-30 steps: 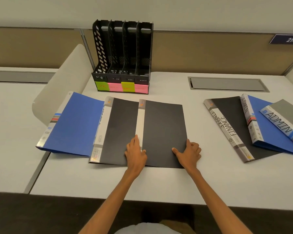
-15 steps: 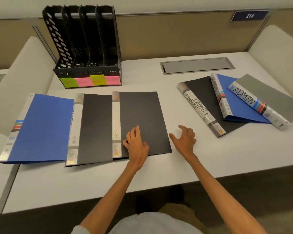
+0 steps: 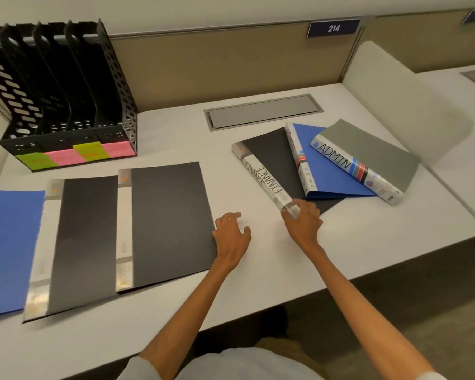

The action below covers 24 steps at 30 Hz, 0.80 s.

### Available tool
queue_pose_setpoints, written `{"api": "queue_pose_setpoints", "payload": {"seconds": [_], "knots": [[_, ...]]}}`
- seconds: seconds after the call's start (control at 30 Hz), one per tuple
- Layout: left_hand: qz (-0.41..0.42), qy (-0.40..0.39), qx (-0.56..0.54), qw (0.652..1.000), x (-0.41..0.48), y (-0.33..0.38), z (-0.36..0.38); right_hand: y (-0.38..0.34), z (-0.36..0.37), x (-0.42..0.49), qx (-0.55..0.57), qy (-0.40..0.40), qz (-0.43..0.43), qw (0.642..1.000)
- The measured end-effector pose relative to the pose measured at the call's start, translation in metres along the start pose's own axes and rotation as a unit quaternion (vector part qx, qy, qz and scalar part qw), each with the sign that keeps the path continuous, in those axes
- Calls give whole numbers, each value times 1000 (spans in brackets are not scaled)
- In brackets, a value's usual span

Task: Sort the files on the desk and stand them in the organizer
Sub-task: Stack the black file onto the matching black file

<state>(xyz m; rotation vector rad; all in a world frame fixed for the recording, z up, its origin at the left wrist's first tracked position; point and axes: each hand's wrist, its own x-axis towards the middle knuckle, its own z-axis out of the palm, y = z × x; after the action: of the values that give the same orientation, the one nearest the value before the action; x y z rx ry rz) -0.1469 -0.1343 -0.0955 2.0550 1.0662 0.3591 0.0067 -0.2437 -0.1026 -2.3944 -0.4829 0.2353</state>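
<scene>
A black slotted organizer point(image 3: 66, 105) with green and pink labels stands empty at the back left. Two black files point(image 3: 165, 215) point(image 3: 85, 237) and a blue file point(image 3: 8, 248) lie flat on the left. On the right lie a black file marked FINANCE point(image 3: 274, 157), a blue file point(image 3: 327, 171) and a grey file marked ADMIN point(image 3: 373, 157), overlapping. My right hand point(image 3: 303, 222) pinches the near corner of the FINANCE file's spine. My left hand point(image 3: 232, 234) hovers with loosely curled fingers beside the right edge of the nearest black file, holding nothing.
A grey cable flap point(image 3: 263, 111) is set into the white desk point(image 3: 258, 270) behind the files. Rounded white dividers point(image 3: 403, 105) stand at the desk's sides. A tan partition with a plate reading 214 point(image 3: 333, 28) runs along the back.
My right hand moved right from beside the black file to the FINANCE file's corner. My left hand lifted off the black file and shifted right. The view swung right.
</scene>
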Motion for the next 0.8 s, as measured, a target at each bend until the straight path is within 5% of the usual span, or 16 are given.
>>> {"api": "queue_pose_setpoints", "payload": {"seconds": [0.27,0.4,0.6,0.8], "knots": [[-91,-78,70,990,38,69,69,51,-31,56,-38,-30,-35,998],[-195,-110,-52,973,52,103,95,70,-28,63,-45,-26,-95,994],[-348,-46,-157,923,68,141,112,80,-21,64,-24,-7,-114,993],[-382,28,-313,869,74,140,116,83,-23,69,-9,-27,-131,991]]}}
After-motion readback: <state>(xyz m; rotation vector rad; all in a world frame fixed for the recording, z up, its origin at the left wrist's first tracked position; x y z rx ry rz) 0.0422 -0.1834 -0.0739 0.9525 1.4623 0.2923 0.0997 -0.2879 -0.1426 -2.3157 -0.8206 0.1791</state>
